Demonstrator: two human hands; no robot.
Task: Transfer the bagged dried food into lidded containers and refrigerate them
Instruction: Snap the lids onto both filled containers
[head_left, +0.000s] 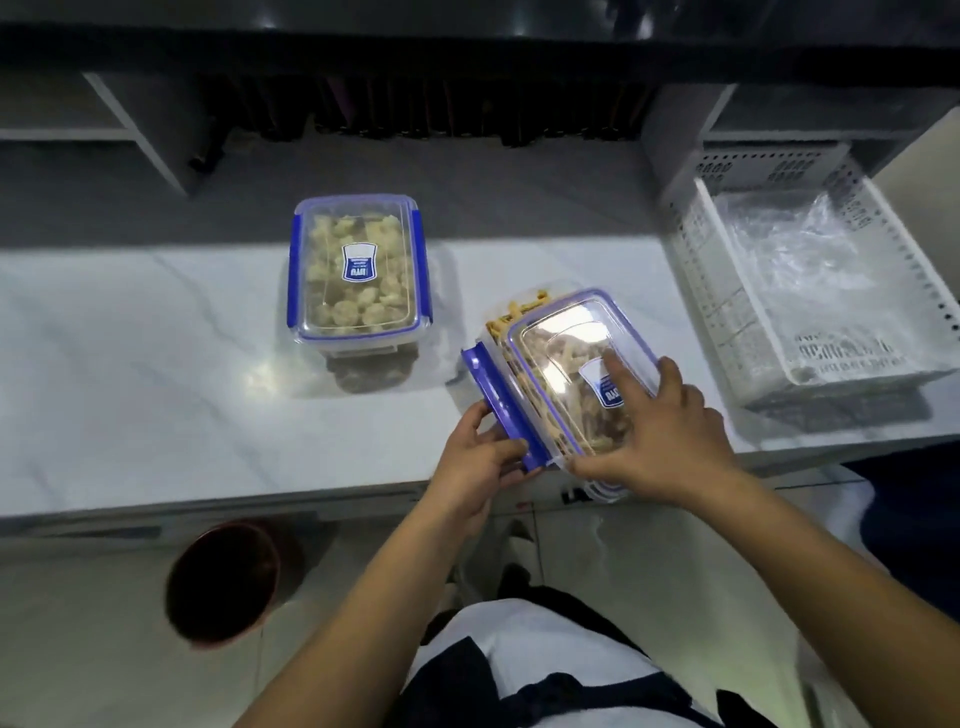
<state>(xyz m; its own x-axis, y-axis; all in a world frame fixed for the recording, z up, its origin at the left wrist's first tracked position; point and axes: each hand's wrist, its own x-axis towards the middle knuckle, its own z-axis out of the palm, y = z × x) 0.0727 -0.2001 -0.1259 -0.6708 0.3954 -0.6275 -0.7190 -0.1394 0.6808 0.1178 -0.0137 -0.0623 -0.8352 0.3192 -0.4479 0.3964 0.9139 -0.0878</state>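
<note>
Head view puts the second container (561, 384) right in front of us at the near edge of the desk (156, 338), its long axis running from about five o'clock near us to eleven o'clock away. Its clear lid (576, 358) sits askew on top, not yet seated: yellowish dried strips (519, 312) show past the lid's far end at eleven o'clock. We judge the lid has to be squared to the box before any latch will catch.

Our left hand (478, 457) lies at seven o'clock of the container and pinches the blue side latch (498, 405), which stands flipped out along the left long edge. Our right hand (660, 431) lies at five o'clock, fingers spread and flat on the lid, pressing it down without curling round anything. Both hands touch the container; the left one is on the latch, so it seems the one placed to fold that latch down while the right holds the lid steady.

Further out, at ten o'clock, the first container (358, 270) stands well apart with its lid on and the blue latches lying flat, filled with pale chunks. At two o'clock a white perforated basket (727, 291) holds crumpled clear plastic bags (800, 249). Below the desk at eight o'clock stands a dark red bin (223, 582) on the floor.
</note>
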